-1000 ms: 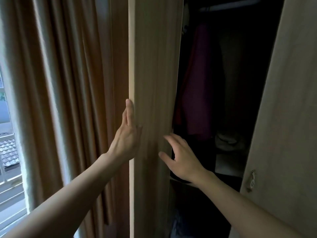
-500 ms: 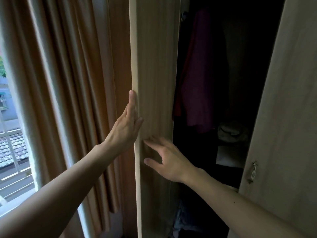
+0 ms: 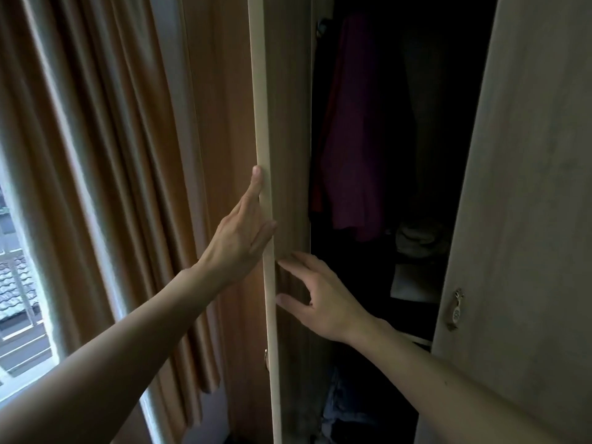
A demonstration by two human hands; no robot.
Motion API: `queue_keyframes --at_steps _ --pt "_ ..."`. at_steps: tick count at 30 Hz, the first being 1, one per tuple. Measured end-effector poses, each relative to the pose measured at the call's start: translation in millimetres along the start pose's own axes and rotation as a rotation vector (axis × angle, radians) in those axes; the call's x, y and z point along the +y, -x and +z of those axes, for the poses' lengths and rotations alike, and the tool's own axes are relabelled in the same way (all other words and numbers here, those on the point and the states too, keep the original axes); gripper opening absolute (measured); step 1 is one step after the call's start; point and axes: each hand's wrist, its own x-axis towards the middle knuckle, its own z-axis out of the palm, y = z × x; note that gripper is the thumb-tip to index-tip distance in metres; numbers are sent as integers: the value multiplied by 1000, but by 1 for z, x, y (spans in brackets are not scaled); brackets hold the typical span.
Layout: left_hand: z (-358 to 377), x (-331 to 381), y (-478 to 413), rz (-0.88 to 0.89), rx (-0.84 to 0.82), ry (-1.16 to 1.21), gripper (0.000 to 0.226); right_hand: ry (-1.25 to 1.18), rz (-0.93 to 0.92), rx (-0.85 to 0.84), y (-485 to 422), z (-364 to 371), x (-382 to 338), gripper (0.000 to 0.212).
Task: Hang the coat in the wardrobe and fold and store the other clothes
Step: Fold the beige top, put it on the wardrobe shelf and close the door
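Note:
The wardrobe stands open, its inside dark. Its left door is seen nearly edge-on in the middle of the view. My left hand lies flat against the door's outer edge, fingers straight and pointing up. My right hand touches the door's inner face with spread fingers. A dark red-purple garment hangs inside on the left. Folded pale clothes lie on a shelf deeper in. No coat is in either hand.
The right wardrobe door stands open at the right, with a small metal handle. Long tan curtains hang at the left beside a bright window. Dark clothes lie in the wardrobe's bottom.
My right hand has slid left across the inner face toward the door's edge. The left hand stays on the edge, and the view has shifted slightly.

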Motion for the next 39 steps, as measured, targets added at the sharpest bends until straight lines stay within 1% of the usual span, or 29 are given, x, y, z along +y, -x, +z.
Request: queue_keyframes --at_steps 5,13,20,25,32,35,39 --pt "21 21 -8 33 -31 43 86 -43 37 62 17 -13 15 62" --pt "75 61 -29 131 63 -39 85 -81 100 138 56 -46 39 62" --pt "118 94 -47 101 102 -55 81 -33 164 140 84 -72 64 70" --pt "145 106 -59 34 95 -98 78 -56 209 114 91 -83 81 78" --pt "176 121 -78 -13 103 -120 78 -110 261 138 95 -91 107 75" --pt "190 121 -88 20 129 -137 78 -81 279 181 95 -92 119 72" --pt "212 120 -105 70 170 -211 79 19 327 241 92 -101 138 77"
